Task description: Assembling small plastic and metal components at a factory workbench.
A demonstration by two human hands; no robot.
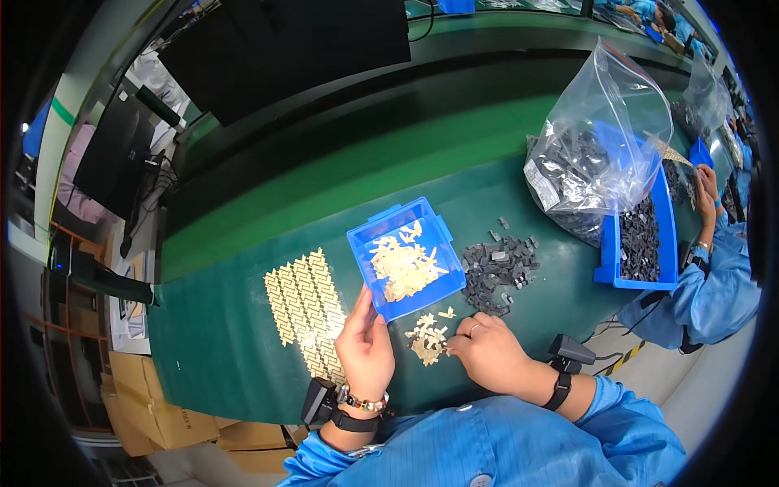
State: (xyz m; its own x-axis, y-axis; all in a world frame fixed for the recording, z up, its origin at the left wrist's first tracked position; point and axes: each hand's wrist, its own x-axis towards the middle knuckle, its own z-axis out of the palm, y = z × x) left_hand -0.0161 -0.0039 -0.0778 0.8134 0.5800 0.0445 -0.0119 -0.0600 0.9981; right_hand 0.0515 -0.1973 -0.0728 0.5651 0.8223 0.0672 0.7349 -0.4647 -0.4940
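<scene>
While the smooth blue plastic tray (445, 288), strewn with flat cream slivers (402, 272), is gripped at its near left corner by the left hand (367, 349), a small loose pile (428, 341) of similar slivers is met at its right edge by the bent fingers of the right hand (491, 351); whether one is pinched cannot be told. The tray is flanked by a herringbone-like cream patch (304, 304) and heaped, blocky dark-grey pieces (499, 264).
</scene>
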